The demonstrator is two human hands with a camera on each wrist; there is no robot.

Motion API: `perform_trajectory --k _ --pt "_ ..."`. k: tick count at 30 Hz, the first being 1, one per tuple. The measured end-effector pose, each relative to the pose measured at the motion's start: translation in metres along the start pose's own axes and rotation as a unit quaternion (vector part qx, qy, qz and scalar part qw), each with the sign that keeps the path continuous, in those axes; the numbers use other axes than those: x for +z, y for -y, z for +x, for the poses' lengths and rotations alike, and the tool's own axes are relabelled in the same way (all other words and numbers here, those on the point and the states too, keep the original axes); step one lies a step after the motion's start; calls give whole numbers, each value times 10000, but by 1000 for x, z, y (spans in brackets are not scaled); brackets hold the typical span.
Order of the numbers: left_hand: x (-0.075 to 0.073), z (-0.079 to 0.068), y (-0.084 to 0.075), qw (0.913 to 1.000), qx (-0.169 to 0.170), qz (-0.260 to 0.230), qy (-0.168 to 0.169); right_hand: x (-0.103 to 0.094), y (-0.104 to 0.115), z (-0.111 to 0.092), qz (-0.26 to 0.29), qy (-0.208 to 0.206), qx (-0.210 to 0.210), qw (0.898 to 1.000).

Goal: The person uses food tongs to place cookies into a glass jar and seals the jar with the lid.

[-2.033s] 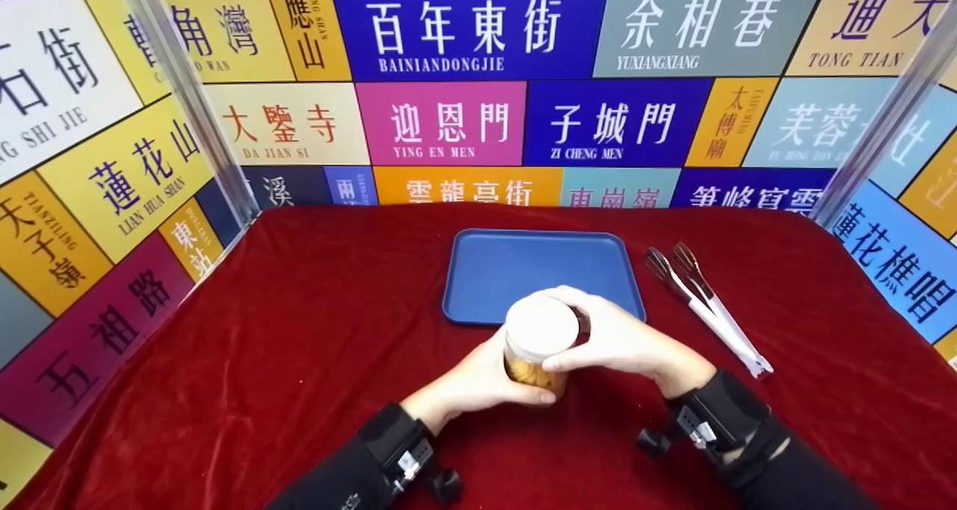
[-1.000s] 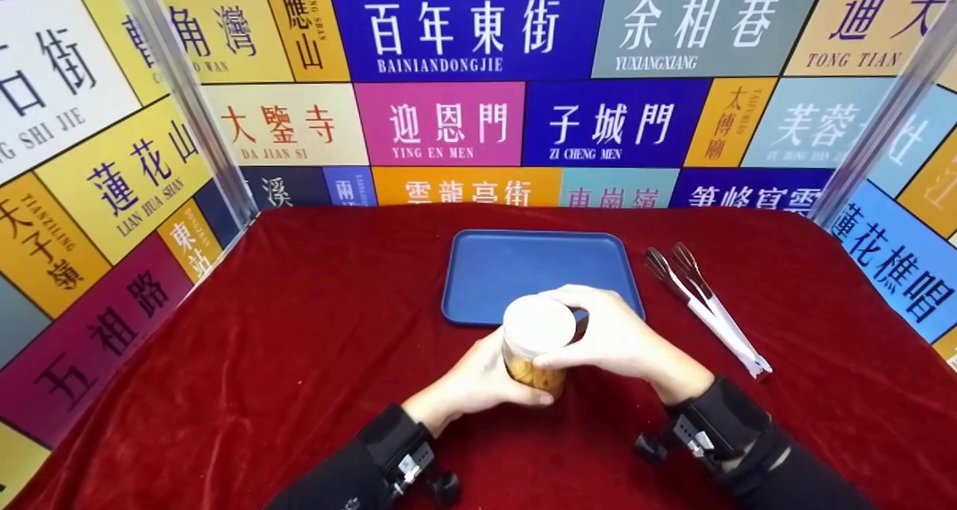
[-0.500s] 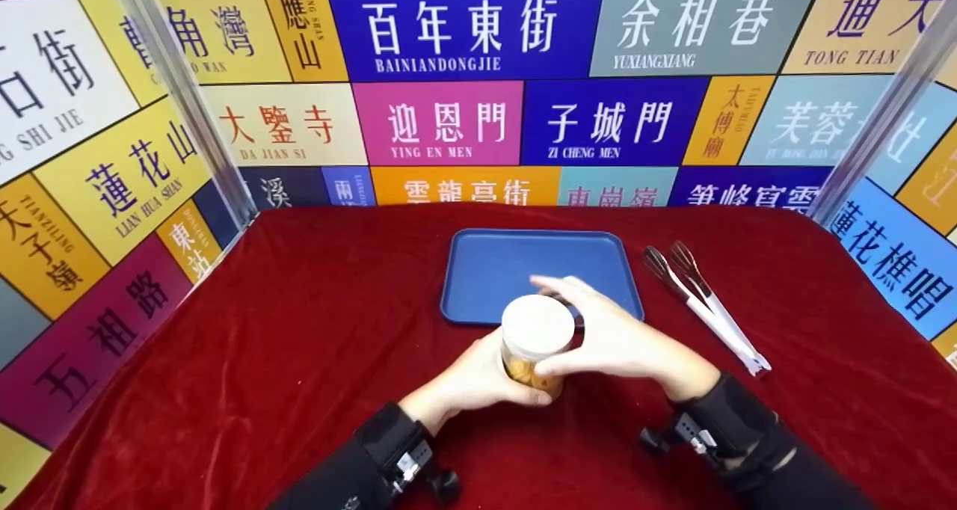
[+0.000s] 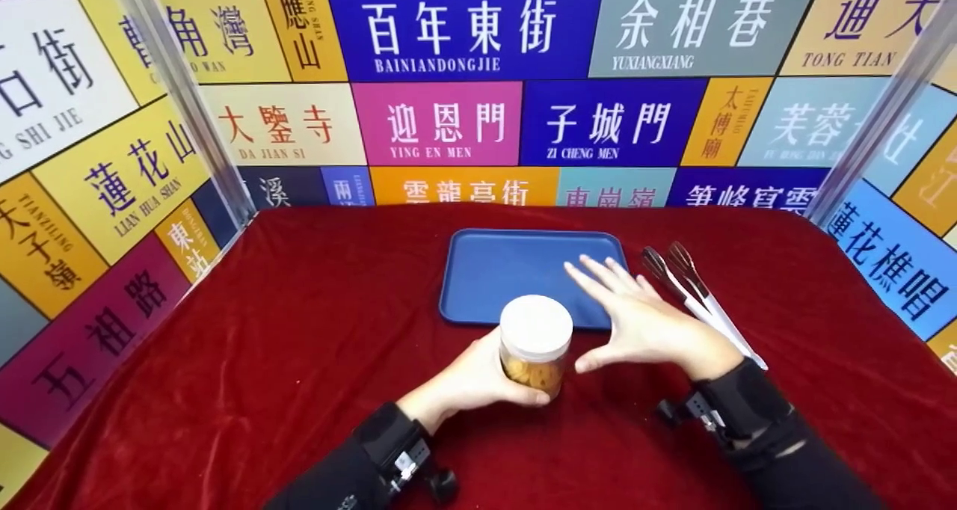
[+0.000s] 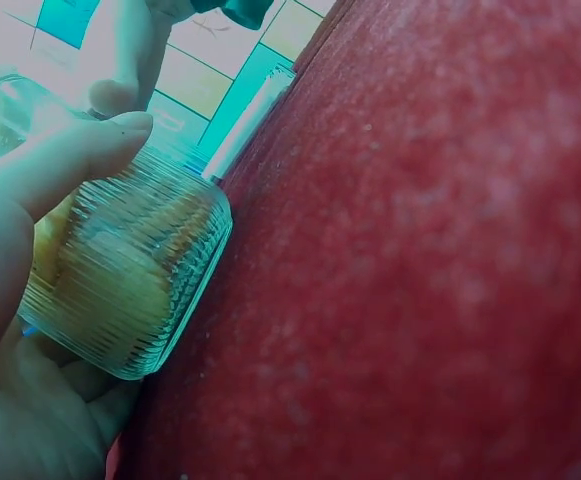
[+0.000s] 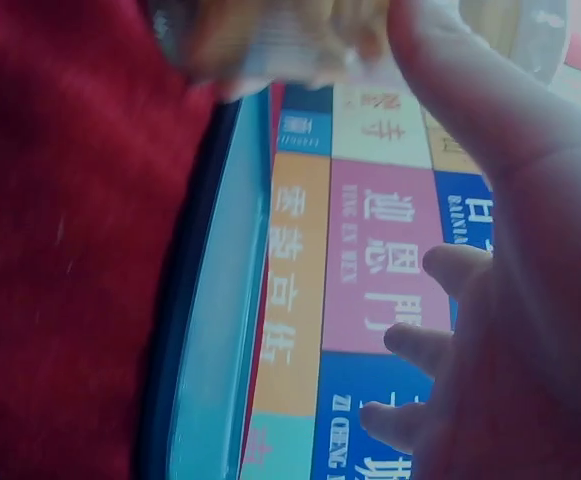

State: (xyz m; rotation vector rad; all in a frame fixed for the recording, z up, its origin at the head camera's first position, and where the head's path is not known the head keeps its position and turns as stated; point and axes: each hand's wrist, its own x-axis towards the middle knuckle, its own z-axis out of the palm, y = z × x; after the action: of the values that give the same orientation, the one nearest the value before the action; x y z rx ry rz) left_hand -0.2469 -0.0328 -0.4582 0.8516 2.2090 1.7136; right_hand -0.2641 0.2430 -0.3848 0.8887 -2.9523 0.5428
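Observation:
My left hand (image 4: 478, 375) grips a clear ribbed jar (image 4: 535, 375) around its side, thumb across the front. A white lid (image 4: 536, 326) sits on top of the jar, and yellow-brown pieces of food show through the wall. In the left wrist view the ribbed jar (image 5: 120, 270) is upright relative to the red cloth, its base close to it. Just right of the jar, my right hand (image 4: 643, 319) is spread, fingers apart and away from the lid, holding nothing. Its fingers overlap the right part of the blue tray (image 4: 508, 271) in the head view.
Behind the jar lies the blue tray on a red cloth (image 4: 336, 308). A pair of tongs (image 4: 706, 300) with brown tips and white handles rests to the right of the tray, partly behind the right hand. A sign-printed backdrop (image 4: 463, 31) and clear posts (image 4: 179, 91) stand around the table.
The right hand was around the jar's lid; it has let go, opened its fingers and moved right. The lid remains on the jar, and the left hand keeps its grip in nearly the same place.

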Motion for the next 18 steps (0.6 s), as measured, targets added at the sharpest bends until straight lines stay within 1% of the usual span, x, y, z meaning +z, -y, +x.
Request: perform_trajectory --k 5,9,11,13,16,18 --pt "0 0 0 9998 96 106 -145 1 -6 1 -414 94 336 9985" --pt "-4 0 -1 9988 156 315 -349 3 -7 2 -419 133 443 9980" --pt "-6 1 -2 9978 176 390 -515 3 -7 2 -385 128 460 9981" --pt "-10 2 -2 9967 206 333 -713 3 -5 2 -327 121 476 9983" --pt "-17 4 -3 9933 220 182 -1120 4 -4 2 -302 101 518 9982" --pt "-23 4 -5 9892 199 119 -1447 5 -3 2 -285 83 540 9981"
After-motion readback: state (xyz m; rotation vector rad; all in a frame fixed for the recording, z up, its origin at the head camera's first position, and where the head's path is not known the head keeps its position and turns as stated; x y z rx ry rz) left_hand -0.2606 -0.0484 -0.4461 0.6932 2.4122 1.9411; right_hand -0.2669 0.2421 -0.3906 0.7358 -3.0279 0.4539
